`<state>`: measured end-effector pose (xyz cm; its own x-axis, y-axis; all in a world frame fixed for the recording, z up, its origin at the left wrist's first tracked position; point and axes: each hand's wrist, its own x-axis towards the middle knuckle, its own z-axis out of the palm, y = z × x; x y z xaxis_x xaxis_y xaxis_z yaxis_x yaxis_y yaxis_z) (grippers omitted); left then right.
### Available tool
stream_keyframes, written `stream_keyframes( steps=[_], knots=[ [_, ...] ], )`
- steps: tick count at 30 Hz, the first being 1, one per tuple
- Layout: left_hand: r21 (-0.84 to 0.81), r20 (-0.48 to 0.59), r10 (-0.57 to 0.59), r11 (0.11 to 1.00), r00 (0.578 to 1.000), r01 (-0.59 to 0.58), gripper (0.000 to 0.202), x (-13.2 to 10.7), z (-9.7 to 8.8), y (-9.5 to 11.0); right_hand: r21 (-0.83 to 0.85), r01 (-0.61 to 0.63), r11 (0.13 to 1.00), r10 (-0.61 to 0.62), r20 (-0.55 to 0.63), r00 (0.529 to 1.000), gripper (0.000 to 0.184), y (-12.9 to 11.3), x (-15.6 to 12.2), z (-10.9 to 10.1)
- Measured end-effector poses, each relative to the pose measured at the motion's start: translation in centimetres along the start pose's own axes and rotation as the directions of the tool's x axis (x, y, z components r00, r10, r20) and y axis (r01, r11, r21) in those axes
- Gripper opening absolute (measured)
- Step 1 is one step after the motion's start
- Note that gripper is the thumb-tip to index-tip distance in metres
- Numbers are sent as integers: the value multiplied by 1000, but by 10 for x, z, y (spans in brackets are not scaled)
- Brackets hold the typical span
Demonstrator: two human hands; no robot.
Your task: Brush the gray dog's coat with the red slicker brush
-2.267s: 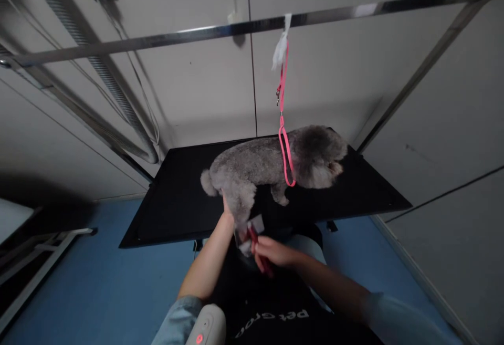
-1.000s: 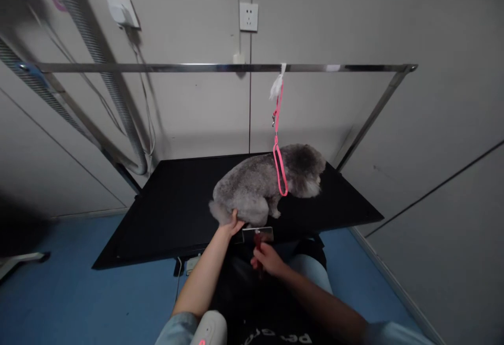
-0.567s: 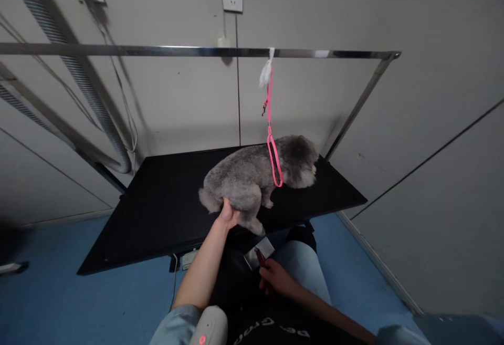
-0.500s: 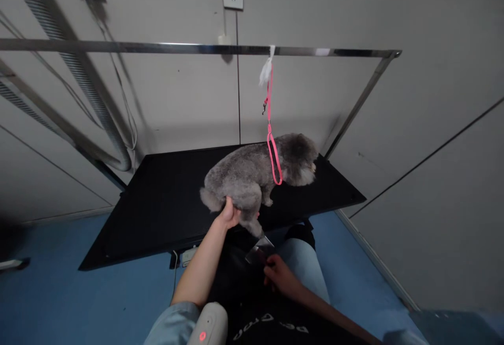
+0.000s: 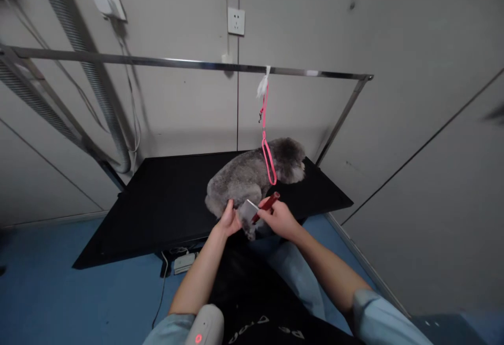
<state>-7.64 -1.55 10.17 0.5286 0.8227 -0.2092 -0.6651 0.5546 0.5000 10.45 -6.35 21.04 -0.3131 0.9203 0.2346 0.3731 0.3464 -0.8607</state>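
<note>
Dog [image 5: 252,177]: a grey, curly-coated dog lay on the black surface [image 5: 165,203], its head toward the right and its hindquarters at the near edge, one hind leg hanging over that edge.
Left hand [image 5: 228,220]: it lay against the dog's hindquarter; the grip was closed round the upper hind leg, thumb pointing up into the coat.
Right hand [image 5: 279,218]: it was just right of the left hand, and its grip was pinched on the red handle of the brush [image 5: 255,211].
Brush: its grey rectangular head lay on the coat of the hind leg, between the two hands; the handle slanted up to the right, out of the fist.
Leash [image 5: 268,156]: a pink loop passed round the dog's neck and ran straight up to a white tie on the bar [image 5: 189,63].
Bar: a steel frame spanned the surface overhead, with a slanting post at the right.
Wall: it carried a socket [image 5: 236,21] above the bar; a ribbed hose [image 5: 98,87] ran down at the left.
Floor [image 5: 59,292]: blue; a small pale box [image 5: 181,262] with a cord lay under the near edge of the surface.
Wearer: a black apron [image 5: 252,292] and pale blue sleeves showed; a white device [image 5: 205,329] with a red light sat at the bottom edge.
</note>
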Motion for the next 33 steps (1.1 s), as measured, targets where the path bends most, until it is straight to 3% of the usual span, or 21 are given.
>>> stream_keyframes(
  steps=[1,2,5,6,9,13,16,17,20,21,24,25,29,33],
  knots=[
    [-5,-4,11,1000,1000,-11,80,0,1,-2,-41,37,998,-39,-42,998,10,-7,7,-6],
    [-15,4,23,1000,1000,-23,76,0,3,-5,-68,72,995,-73,-12,997,9,-12,11,-10],
    [-62,98,78,995,992,-72,62,-5,10,-12,-121,112,986,-79,245,966,3,-16,17,-12],
    [-77,143,100,993,985,-90,59,-7,12,-16,-151,115,982,-74,256,964,4,-15,19,-12],
    [-50,220,133,991,966,-125,50,-15,13,-33,-203,150,968,-138,69,988,10,-11,25,-12],
    [144,59,292,944,955,-298,35,-16,6,-67,-117,143,983,-128,125,984,7,-5,32,-15],
    [334,-65,447,852,892,-403,33,-10,3,-87,-123,89,988,-98,-67,993,10,-2,35,-16],
    [398,-91,477,822,874,-407,33,-8,3,-92,-138,93,986,-104,-82,991,11,-2,35,-15],
    [541,-160,563,737,811,-405,32,-6,7,-102,-166,107,980,-82,152,985,10,-2,34,-12],
    [566,-173,594,713,786,-414,30,-7,8,-105,-176,98,979,-65,186,980,10,-3,34,-11],
    [605,-180,667,655,723,-453,23,-12,10,-112,-222,91,971,-101,-34,994,13,-5,33,-12],
    [612,-183,679,644,711,-458,22,-14,10,-115,-236,112,965,-128,-52,990,14,-5,32,-12],
    [636,-220,692,636,687,-437,24,-17,8,-120,-282,151,947,-82,242,967,11,-1,27,-8],
    [667,-201,715,601,670,-441,26,-19,7,-118,-322,147,935,-139,47,989,15,1,26,-4]
  ],
)
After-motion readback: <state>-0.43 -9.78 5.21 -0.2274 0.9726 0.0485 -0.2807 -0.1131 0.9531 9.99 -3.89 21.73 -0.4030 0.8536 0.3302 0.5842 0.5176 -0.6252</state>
